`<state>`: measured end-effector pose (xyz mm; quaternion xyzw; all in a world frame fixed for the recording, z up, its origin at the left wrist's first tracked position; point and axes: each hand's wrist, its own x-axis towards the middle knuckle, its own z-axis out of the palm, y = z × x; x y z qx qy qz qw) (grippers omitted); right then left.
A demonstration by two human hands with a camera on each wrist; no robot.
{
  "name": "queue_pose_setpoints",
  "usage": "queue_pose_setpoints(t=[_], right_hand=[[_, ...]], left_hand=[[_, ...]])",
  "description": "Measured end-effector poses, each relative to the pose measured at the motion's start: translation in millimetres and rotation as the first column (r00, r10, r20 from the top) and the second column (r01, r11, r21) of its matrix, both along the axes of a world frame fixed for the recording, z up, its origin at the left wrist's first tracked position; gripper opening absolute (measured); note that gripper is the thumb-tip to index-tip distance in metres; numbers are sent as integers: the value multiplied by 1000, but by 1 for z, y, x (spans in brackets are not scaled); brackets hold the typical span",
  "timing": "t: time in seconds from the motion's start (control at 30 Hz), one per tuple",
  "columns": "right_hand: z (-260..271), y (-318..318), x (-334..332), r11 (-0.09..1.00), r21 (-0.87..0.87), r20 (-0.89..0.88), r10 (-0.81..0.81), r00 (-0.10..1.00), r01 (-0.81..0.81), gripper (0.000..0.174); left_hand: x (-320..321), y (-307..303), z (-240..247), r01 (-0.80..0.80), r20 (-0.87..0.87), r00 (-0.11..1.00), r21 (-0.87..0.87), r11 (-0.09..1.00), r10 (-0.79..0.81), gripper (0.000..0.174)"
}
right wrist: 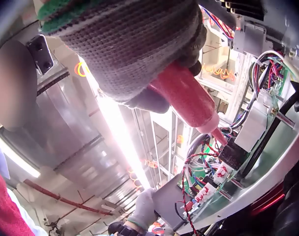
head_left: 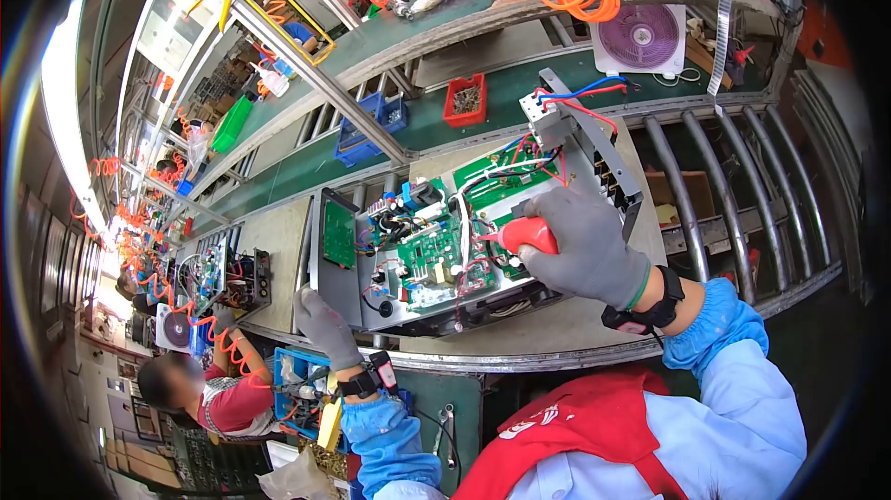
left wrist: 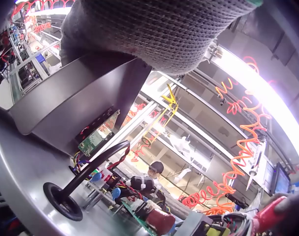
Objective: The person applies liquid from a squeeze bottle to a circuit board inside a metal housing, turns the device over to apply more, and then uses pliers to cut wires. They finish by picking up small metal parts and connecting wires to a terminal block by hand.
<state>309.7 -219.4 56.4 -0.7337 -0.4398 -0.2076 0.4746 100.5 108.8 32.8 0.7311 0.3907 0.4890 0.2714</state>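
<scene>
Right fingers curled round red bottle; left fingers touch metal casing edge (whether gripping, cannot tell).

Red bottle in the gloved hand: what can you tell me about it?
The red bottle looks like plastic, with a smooth, rounded body narrowing through a paler shoulder to a slim, tapered nozzle. The gloved right hand grips it, hiding its far end. It is tilted, nozzle downward, over the open metal case, its tip close to a black component; whether the two touch is unclear.
</scene>
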Motion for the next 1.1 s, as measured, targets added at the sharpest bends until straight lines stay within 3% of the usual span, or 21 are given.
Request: queue_pose_setpoints(t=[0.17, 0.43, 0.57, 0.67, 0.7, 0.73, 0.83, 0.93, 1.07, 1.1], right_hand=[[5, 0, 0, 1000, -21, 56, -3, 998, 4, 29], [-3, 5, 5, 1000, -6, -95, -16, 995, 16, 34], [8, -12, -6, 999, -2, -166, -33, 986, 33, 38], [17, -49, -24, 991, 111, -258, -37, 965, 68, 39], [23, -68, -31, 988, 139, -495, 15, 869, 62, 41], [24, -81, -36, 958, 267, -530, 57, 846, 103, 41], [26, -118, -51, 881, 371, -608, -8, 794, 293, 41], [3, -146, -60, 924, 210, -562, -154, 813, 320, 43], [-35, -145, -63, 949, 118, -272, -251, 929, 291, 42], [-42, -139, -63, 940, 144, -269, -263, 927, 308, 41]], left_hand=[[0, 2, -1, 14, 24, 1000, -37, 999, -13, 31], [-5, 16, -11, 48, 50, 998, -53, 997, -45, 30], [-2, 10, -9, -5, -24, 1000, 82, 997, 7, 31], [-3, 13, -12, -10, -88, 996, 181, 983, 26, 33], [-3, 16, -15, 3, -58, 998, 185, 983, 7, 35], [-2, 16, -13, 62, 72, 996, -7, 998, -61, 35], [-5, 30, -24, 61, 88, 994, -16, 998, -60, 37], [-4, 15, -11, 47, 0, 999, 34, 998, -47, 40], [-7, 19, -12, 78, -28, 997, 22, 997, -77, 42], [-6, 16, -10, 77, -20, 997, 20, 997, -76, 42]])
